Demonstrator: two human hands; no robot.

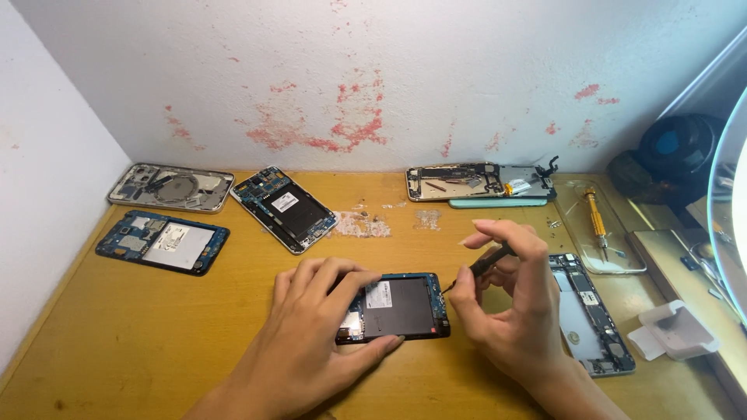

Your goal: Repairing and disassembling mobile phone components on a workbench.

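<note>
Black and blue, an opened phone [397, 306] with its back cover off lies flat on the wooden table [124, 350], near the front middle. It is steadied by the left hand [315, 327]: the fingers are spread over its left end, the thumb laid along the near edge. A thin dark screwdriver [484, 263] is pinched between thumb and fingertips of the right hand [506, 311], the tip brought down at the phone's upper right corner.

Risk is seen right there. If the tip is not seated squarely, it could slip out and scratch the exposed board; a tiny screw could be flicked off and lost among the debris [362, 224] on the table. Should the left hand's pressure ease, the phone may be pushed sideways under the tool.

More stripped phones are scattered behind, another opened phone [593, 315] lies just beside the right hand, and an orange screwdriver [597, 222] rests in a clear tray [572, 233].
</note>
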